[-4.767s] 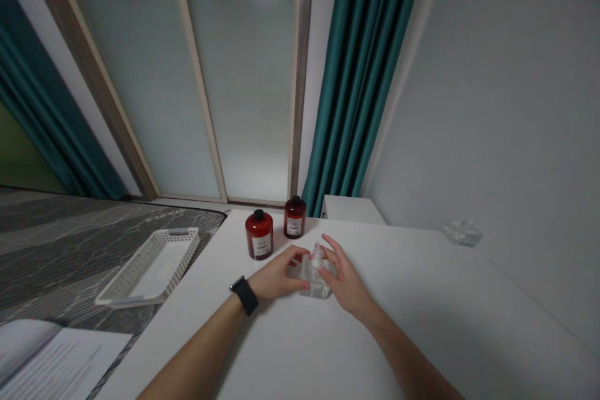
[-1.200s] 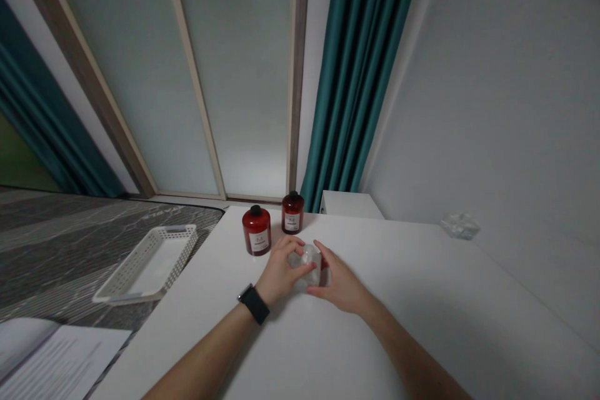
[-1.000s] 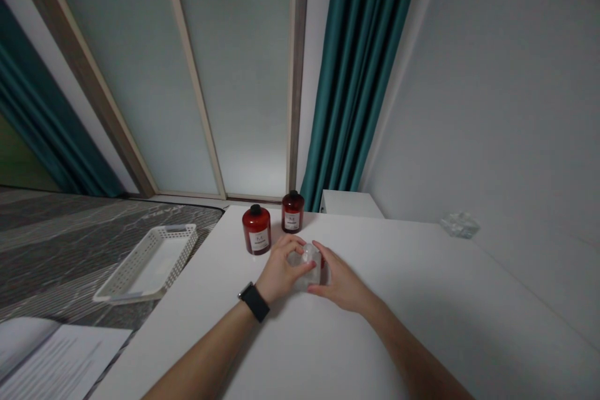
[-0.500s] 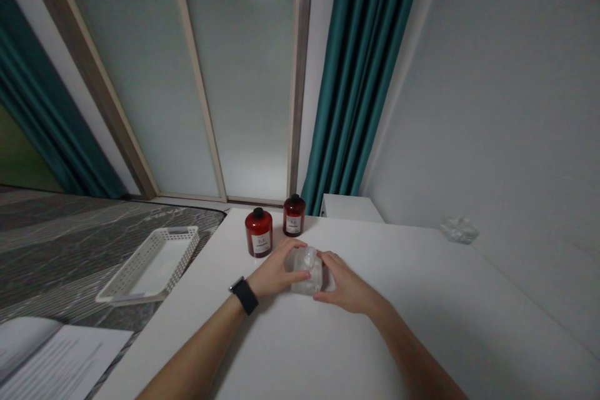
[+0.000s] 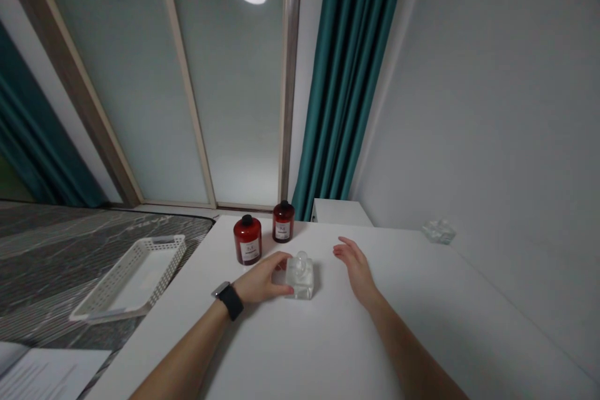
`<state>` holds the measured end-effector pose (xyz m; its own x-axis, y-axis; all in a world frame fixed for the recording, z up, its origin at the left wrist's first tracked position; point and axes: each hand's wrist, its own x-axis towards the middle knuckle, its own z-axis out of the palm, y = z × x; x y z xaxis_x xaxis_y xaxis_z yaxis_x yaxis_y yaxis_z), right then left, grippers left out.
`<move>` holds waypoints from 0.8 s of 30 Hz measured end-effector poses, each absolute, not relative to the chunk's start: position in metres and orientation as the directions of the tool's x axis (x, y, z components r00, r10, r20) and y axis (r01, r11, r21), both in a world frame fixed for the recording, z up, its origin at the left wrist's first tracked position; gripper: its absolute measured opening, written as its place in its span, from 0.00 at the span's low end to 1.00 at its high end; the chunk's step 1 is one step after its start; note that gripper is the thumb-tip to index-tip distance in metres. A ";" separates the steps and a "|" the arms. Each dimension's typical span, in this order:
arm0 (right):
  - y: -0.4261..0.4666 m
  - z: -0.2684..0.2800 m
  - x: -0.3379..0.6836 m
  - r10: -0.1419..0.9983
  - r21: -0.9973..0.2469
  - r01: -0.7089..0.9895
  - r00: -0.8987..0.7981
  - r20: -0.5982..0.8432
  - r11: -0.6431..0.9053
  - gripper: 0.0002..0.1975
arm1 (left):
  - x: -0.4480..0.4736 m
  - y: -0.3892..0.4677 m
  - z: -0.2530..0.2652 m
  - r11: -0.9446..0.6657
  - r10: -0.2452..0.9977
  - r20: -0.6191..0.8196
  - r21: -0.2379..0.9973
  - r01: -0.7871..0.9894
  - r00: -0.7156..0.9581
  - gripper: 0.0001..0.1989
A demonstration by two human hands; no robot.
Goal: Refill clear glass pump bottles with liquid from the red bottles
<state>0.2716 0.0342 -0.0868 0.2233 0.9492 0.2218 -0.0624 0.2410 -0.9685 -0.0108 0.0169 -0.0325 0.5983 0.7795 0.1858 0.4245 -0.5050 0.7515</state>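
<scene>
A square clear glass bottle with a round stopper stands upright on the white table. My left hand, wearing a dark watch at the wrist, grips its left side, thumb at the near side and fingers at the far side. To the right, apart from the bottle, my right hand is open and holds nothing. Two dark red bottles with black caps stand behind my left hand: a nearer labelled bottle and a farther labelled bottle.
Another clear glass object lies at the table's far right, by the wall. Left of the table, a white perforated basket and an open booklet rest on a grey patterned surface. A white cabinet stands beyond the table.
My right hand has let go of the glass bottle and moved right. My left hand stays at the bottle's left side. The whole view has shifted slightly.
</scene>
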 end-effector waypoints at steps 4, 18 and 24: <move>0.035 -0.089 0.264 0.938 -0.953 -0.196 0.306 0.164 0.230 0.18 | 0.000 0.019 -0.032 -0.509 0.772 0.183 0.751 0.420 0.609 0.27; 0.009 -0.087 0.313 0.930 -0.977 -0.091 0.335 0.153 0.194 0.18 | 0.093 0.054 -0.042 -0.538 0.684 0.192 0.784 0.309 0.704 0.26; 0.000 -0.081 0.352 0.931 -0.971 0.116 0.279 0.234 0.209 0.10 | 0.143 0.071 -0.049 -0.526 0.656 0.198 0.812 0.253 0.728 0.26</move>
<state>0.3515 0.0001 -0.0812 0.2791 0.9313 0.2340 0.1156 0.2093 -0.9710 0.1432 0.0710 -0.0491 0.7285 0.6559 0.1978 0.2526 -0.5255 0.8124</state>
